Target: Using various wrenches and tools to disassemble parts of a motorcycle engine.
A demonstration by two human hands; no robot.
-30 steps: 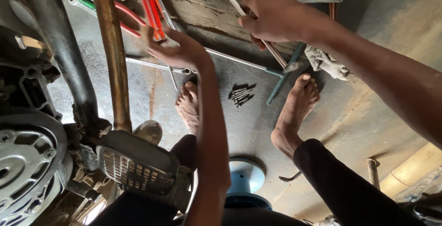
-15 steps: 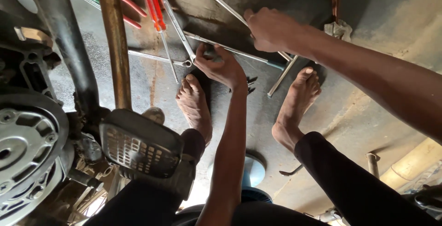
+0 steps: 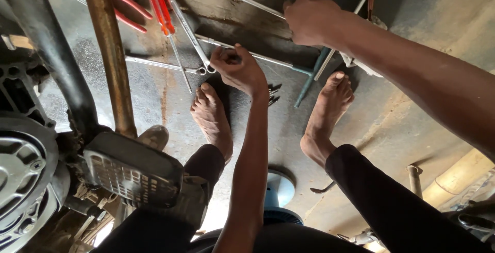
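My left hand (image 3: 238,70) reaches forward just past my left foot (image 3: 211,116). Its fingers curl on the shaft of a long T-handle wrench (image 3: 273,60) that lies on the concrete floor. A ring spanner (image 3: 192,36) ends just left of those fingers. Farther off, my right hand (image 3: 313,21) is closed in a fist around a thin metal rod (image 3: 325,66) that slants down past the wrench's teal cross handle (image 3: 308,83). My right foot (image 3: 327,114) rests below it. What else is inside the fist stays hidden.
Red-handled screwdrivers (image 3: 161,5), red pliers (image 3: 126,8) and another spanner (image 3: 160,65) lie at the upper left. A rusty pipe (image 3: 109,57), a footrest (image 3: 131,173) and an engine casing (image 3: 23,175) crowd the left. Small dark screws (image 3: 273,93) lie between my feet. A blue round stool (image 3: 281,188) sits under me.
My left hand has come away from the red screwdrivers and moved nearer, onto the wrench shaft by my left foot. My right hand has kept its fist by the rods.
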